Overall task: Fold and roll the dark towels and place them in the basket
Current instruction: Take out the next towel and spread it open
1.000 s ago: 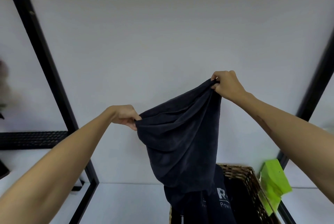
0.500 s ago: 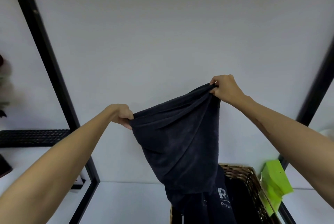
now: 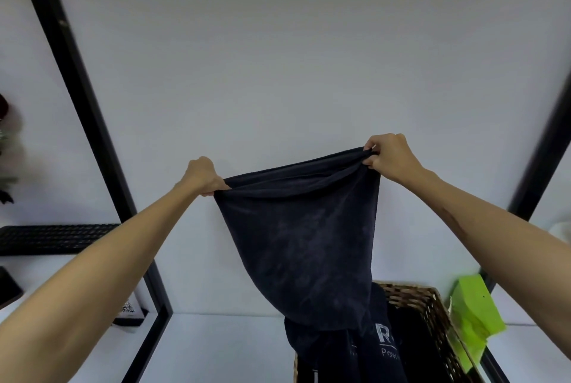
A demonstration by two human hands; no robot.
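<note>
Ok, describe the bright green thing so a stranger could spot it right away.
Find the wicker basket at bottom right, under the dark towel held up by both hands. Just right of its rim leans a lime green packet, the only bright colour there.

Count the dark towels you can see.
2, perhaps more. One dark navy cloth towel hangs stretched between the left hand and right hand. One dark towel with white lettering sits in the woven wicker basket; others may be hidden there.
</note>
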